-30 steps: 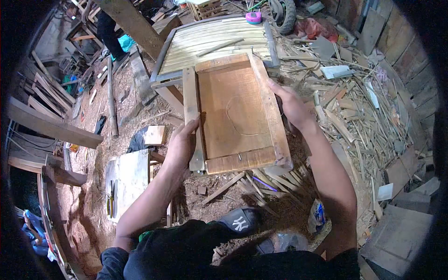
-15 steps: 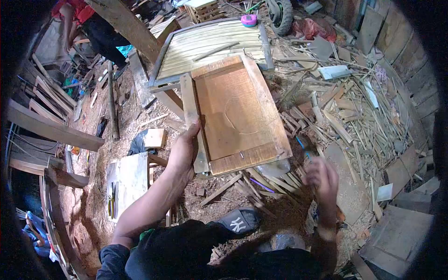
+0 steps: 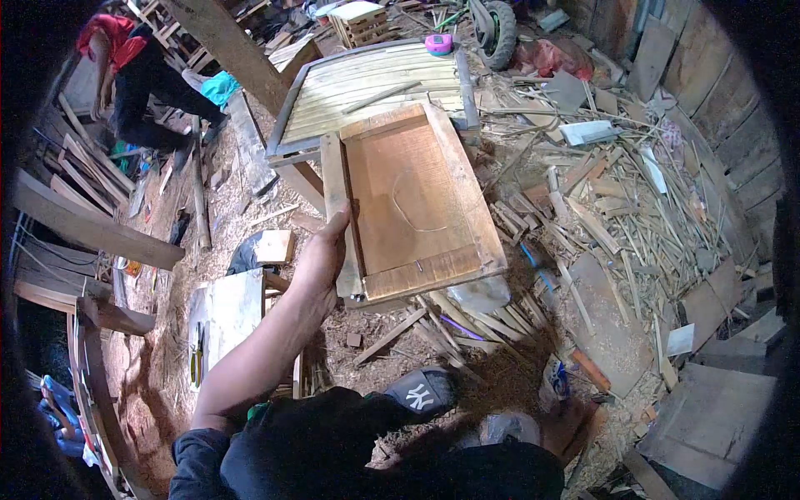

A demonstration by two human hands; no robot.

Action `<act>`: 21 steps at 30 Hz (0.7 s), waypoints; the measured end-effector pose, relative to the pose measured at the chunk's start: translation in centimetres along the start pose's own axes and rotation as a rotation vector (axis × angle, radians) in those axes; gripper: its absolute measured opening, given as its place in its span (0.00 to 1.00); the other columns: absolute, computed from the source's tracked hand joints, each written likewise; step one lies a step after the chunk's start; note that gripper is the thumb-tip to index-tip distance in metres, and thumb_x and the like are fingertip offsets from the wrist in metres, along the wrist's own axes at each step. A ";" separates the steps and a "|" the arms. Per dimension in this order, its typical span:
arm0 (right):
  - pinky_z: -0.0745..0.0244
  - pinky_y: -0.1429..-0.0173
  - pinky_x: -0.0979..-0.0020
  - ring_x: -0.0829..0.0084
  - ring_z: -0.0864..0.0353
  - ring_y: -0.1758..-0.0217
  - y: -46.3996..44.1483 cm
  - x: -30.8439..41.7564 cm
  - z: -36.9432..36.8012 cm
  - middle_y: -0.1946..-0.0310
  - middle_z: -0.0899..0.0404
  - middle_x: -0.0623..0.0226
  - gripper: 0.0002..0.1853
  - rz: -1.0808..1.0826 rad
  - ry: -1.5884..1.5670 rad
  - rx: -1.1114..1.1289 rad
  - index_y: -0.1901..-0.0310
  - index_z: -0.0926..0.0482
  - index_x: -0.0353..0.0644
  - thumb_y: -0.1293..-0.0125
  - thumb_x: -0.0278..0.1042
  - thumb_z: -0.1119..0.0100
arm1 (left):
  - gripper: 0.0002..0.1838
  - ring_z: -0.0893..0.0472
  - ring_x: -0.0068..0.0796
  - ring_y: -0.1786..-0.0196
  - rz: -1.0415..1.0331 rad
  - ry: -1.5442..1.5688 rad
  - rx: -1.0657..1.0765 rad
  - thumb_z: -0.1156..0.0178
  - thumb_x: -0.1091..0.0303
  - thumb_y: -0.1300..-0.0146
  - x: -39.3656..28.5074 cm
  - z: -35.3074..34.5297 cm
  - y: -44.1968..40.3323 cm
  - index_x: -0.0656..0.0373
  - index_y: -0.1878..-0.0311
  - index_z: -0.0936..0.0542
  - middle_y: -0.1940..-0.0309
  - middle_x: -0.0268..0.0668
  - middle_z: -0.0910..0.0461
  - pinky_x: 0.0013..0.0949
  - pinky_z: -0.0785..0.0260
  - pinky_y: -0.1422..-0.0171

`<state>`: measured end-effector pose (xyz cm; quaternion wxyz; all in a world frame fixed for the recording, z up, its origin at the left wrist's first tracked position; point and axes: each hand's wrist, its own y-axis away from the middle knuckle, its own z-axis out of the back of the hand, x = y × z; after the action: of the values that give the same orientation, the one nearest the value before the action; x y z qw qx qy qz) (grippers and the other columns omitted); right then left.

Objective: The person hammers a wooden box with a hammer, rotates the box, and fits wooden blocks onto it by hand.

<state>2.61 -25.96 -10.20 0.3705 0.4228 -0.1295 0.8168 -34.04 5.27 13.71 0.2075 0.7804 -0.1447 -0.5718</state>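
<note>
My left hand (image 3: 321, 262) is closed round the left edge of a shallow wooden frame with a plain panel set inside it (image 3: 375, 196). The frame is held tilted above the floor. A thin curled strand (image 3: 398, 208) lies on its panel, and a small nail-like piece (image 3: 419, 266) shows on the lower rail. My right arm (image 3: 583, 429) is low at the lower right, dark and partly behind my clothes; its fingers cannot be made out. Near it lie a blue-and-white packet (image 3: 556, 377) and a clear plastic bag (image 3: 510, 427).
A slatted panel in a grey frame (image 3: 312, 98) stands ahead, with a pink tape measure (image 3: 438, 44) on it. Pliers (image 3: 197, 357) rest on a pale board (image 3: 229, 312) at left. Wood scraps (image 3: 617, 208) litter the right side. Another person (image 3: 137, 83) is at the upper left.
My right hand has dropped from beside the frame to the lower right, out of clear sight. The frame has shifted slightly left in view. The other person's legs are now spread further apart.
</note>
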 end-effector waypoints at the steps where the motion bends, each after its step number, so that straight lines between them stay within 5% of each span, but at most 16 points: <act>1: 0.28 0.43 0.64 0.63 0.25 0.46 0.1 -0.1 0.1 0.48 0.26 0.57 0.23 0.000 -0.004 0.003 0.37 0.33 0.36 0.23 0.45 0.49 | 0.27 0.18 0.39 0.40 -0.004 0.002 0.003 0.55 0.53 0.21 0.1 0.1 -0.2 0.62 0.28 0.35 0.37 0.45 0.23 0.42 0.24 0.35; 16: 0.33 0.33 0.58 0.55 0.33 0.32 0.6 -1.2 2.1 0.35 0.37 0.48 0.37 0.000 -0.018 0.057 0.27 0.48 0.33 0.26 0.46 0.42 | 0.28 0.20 0.38 0.38 0.008 0.032 0.088 0.54 0.52 0.22 -0.1 1.6 0.3 0.60 0.27 0.35 0.36 0.46 0.24 0.41 0.26 0.33; 18: 0.33 0.32 0.57 0.54 0.35 0.31 2.0 -2.0 4.7 0.33 0.38 0.47 0.40 -0.010 -0.051 0.020 0.26 0.50 0.33 0.27 0.46 0.41 | 0.31 0.23 0.39 0.35 -0.115 -0.136 -0.001 0.45 0.53 0.27 1.2 2.4 -1.3 0.58 0.27 0.34 0.35 0.45 0.26 0.42 0.28 0.30; 21: 0.34 0.29 0.55 0.52 0.36 0.28 2.3 -3.0 7.4 0.30 0.40 0.45 0.43 0.001 -0.156 0.007 0.24 0.53 0.32 0.27 0.47 0.40 | 0.31 0.23 0.39 0.35 -0.148 -0.215 -0.005 0.45 0.53 0.27 2.2 3.8 -3.4 0.58 0.27 0.34 0.34 0.46 0.27 0.42 0.28 0.30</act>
<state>6.46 -32.92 -7.77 0.3576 0.4862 -0.1553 0.7821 -37.06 6.65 9.23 0.1501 0.7225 -0.1069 -0.6663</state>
